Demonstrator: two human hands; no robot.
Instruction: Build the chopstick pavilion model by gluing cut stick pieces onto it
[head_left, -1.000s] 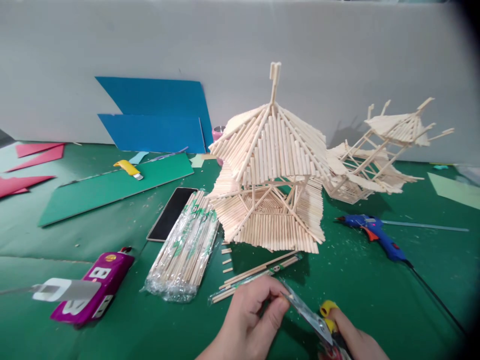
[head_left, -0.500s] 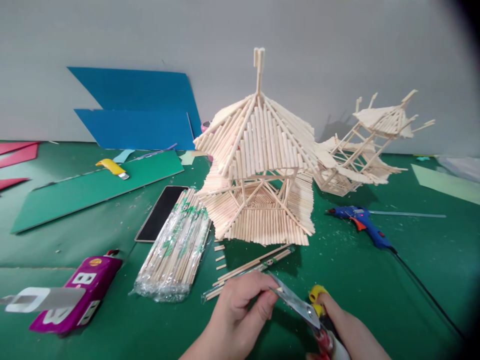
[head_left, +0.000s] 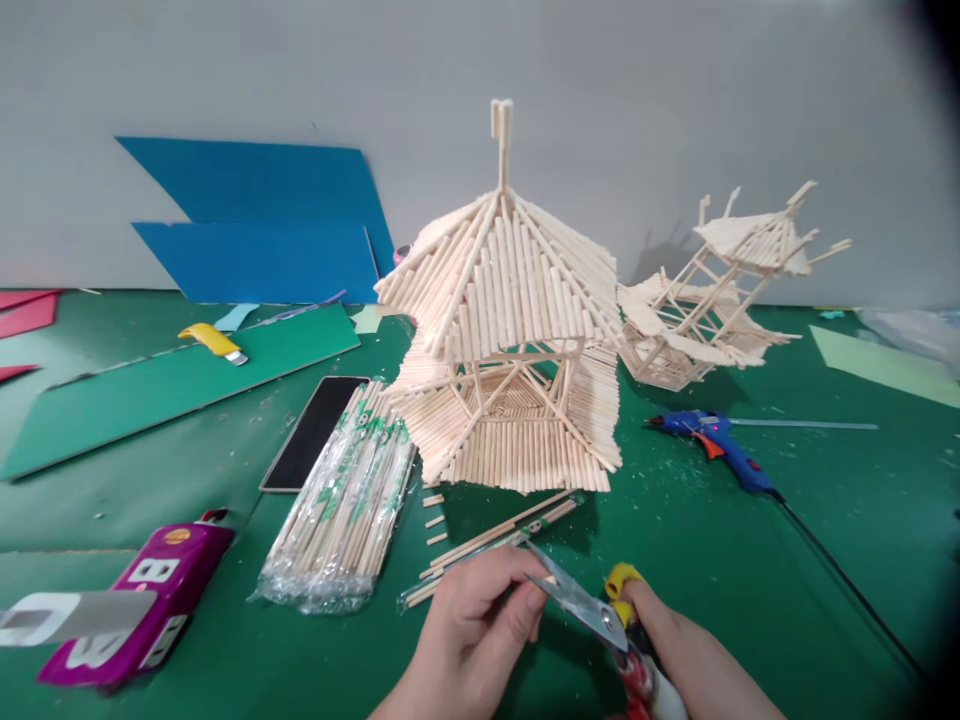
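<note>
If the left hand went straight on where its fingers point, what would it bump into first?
Probably the scissors in the right hand: in this view their blades lie right at the fingertips of the left hand, though exact depth is unclear.

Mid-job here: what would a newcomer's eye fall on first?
First, the large stick pavilion at the centre, with a smaller stick model behind it to the right. Then, at the bottom, the right hand holding scissors, blades at a small stick pinched in the left hand. Bright colours also pull: the purple box lower left, the blue glue gun right.
</note>
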